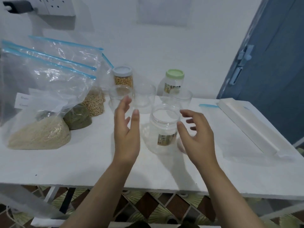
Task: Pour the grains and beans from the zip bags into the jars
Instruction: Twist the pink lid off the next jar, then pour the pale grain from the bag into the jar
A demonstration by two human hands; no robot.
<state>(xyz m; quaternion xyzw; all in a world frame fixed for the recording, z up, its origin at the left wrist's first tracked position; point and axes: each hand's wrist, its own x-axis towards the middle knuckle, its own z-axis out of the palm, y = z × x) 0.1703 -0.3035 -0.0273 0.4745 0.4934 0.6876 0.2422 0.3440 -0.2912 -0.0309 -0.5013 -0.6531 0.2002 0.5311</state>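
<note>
Jars (164,127), six; zip bags (46,99), about four; two hands (126,129), fingers (189,114) spread, empty.

On the table (82,165), the open jar (162,129) stands between the left hand (126,129) and right hand (195,134). Behind the jar stand more jars (144,98); left of it lie the bags (42,102); right of it, a box (250,127).

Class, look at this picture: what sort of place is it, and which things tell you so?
Probably a room in a home, set up for pantry work: a white table against a wall with a socket, a blue door, zip bags of grain, and jars.
</note>
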